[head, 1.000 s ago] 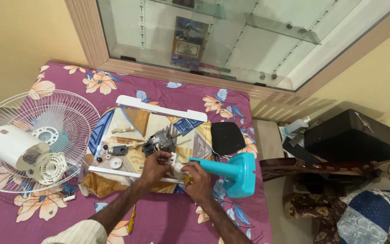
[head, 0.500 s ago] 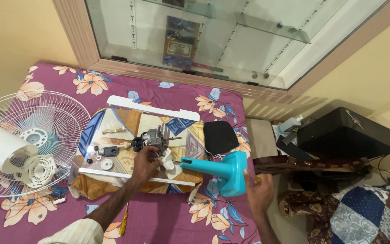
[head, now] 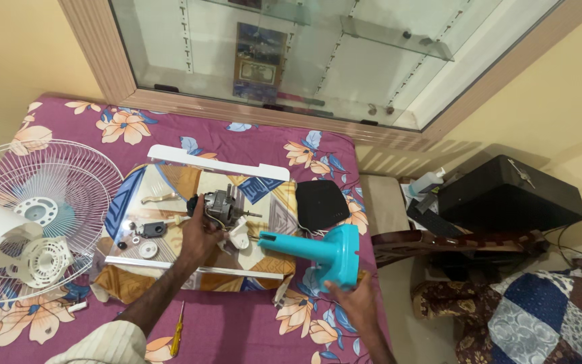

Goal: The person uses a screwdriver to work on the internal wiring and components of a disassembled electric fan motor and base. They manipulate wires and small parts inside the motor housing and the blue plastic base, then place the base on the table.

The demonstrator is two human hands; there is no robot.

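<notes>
Two hands — left hand (head: 200,236) on metal motor (head: 218,205), right hand (head: 351,296) on turquoise stand (head: 318,251).

Fan guard: white wire grille (head: 48,195) lying at far left on the floral bedspread (head: 250,145).
Screwdriver: yellow-handled tool (head: 177,330) near the bottom edge.
Black case: closed box (head: 506,195) at right.
Cabinet: glass-fronted shelves (head: 304,54) behind.
</notes>
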